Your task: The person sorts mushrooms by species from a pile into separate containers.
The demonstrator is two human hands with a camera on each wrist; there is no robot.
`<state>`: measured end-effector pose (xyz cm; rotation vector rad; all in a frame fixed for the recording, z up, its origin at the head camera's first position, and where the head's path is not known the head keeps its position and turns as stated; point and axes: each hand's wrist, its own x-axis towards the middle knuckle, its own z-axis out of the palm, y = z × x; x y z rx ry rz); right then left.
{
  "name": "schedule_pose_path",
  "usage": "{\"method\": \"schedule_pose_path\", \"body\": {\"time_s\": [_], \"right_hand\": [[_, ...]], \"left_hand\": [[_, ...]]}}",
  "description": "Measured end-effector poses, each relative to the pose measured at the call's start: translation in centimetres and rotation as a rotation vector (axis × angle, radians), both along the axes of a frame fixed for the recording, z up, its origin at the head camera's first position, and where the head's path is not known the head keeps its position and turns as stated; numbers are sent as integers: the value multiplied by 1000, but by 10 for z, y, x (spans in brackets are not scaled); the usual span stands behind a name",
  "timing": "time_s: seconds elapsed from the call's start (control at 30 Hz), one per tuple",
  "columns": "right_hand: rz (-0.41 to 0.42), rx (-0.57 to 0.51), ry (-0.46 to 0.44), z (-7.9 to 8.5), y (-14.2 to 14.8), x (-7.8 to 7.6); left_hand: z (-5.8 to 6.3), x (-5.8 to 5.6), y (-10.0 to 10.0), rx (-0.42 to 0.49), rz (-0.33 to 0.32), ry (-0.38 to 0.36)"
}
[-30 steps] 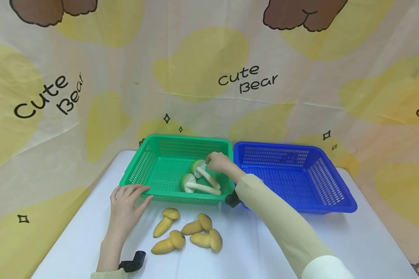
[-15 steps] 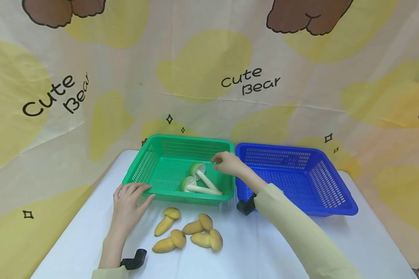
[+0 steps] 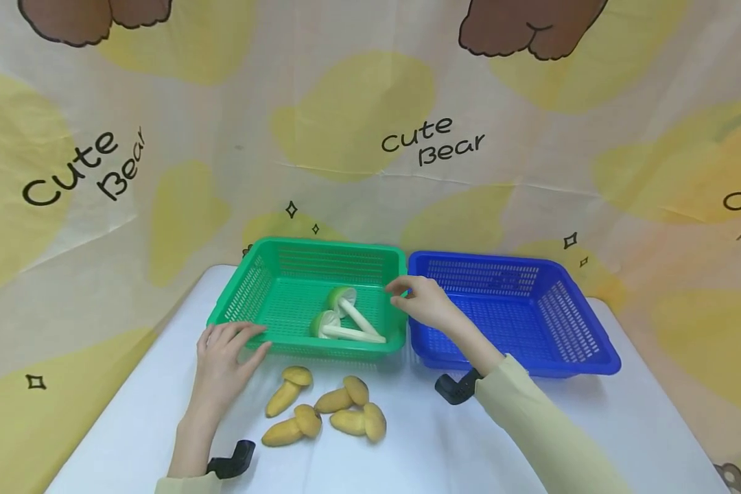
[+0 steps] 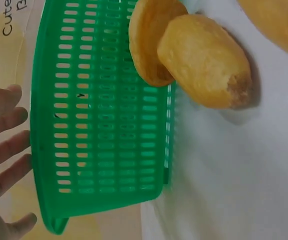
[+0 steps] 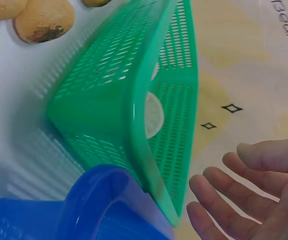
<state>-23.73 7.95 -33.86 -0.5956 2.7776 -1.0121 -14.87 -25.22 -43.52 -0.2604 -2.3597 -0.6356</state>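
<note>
Two fake mushrooms with green caps and white stems lie in the green basket [image 3: 272, 302]; the rear mushroom [image 3: 359, 317] leans close to the front mushroom [image 3: 352, 334]. My left hand [image 3: 225, 363] rests at the basket's front left rim, fingers spread. In the left wrist view its fingertips [image 4: 21, 165] come right up to that rim. Over the border between the green basket and the blue basket [image 3: 488, 322] hovers my right hand [image 3: 426, 300], holding nothing. Its fingers [image 5: 224, 200] are loosely bent and apart in the right wrist view.
Several yellow-brown mushrooms lie on the white cloth before the green basket, among them a mushroom [image 3: 290, 391] at the left and another mushroom [image 3: 361, 422] at the right. A printed curtain [image 3: 346, 137] hangs behind the baskets.
My right hand has drawn back from beside the green-capped mushrooms, rightward to the green basket's right rim. My left hand stays at the front left rim.
</note>
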Motion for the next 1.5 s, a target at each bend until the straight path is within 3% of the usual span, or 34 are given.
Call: {"method": "schedule_pose_path", "body": {"time_s": [0.2, 0.4, 0.73, 0.93, 1.2, 1.5], "right_hand": [[-17, -33, 60, 2, 15, 16], [-38, -33, 140, -1, 31, 35], [-104, -44, 317, -9, 61, 69], [-103, -76, 299, -18, 82, 83], [-184, -114, 341, -30, 108, 101], [-266, -91, 380, -44, 142, 113]], "left_hand": [[8, 2, 10, -29, -46, 44], [11, 6, 31, -19, -157, 42], [11, 15, 65, -37, -282, -48], [12, 24, 78, -26, -352, -137], [14, 36, 91, -25, -450, -220], [2, 46, 108, -91, -566, -271]]}}
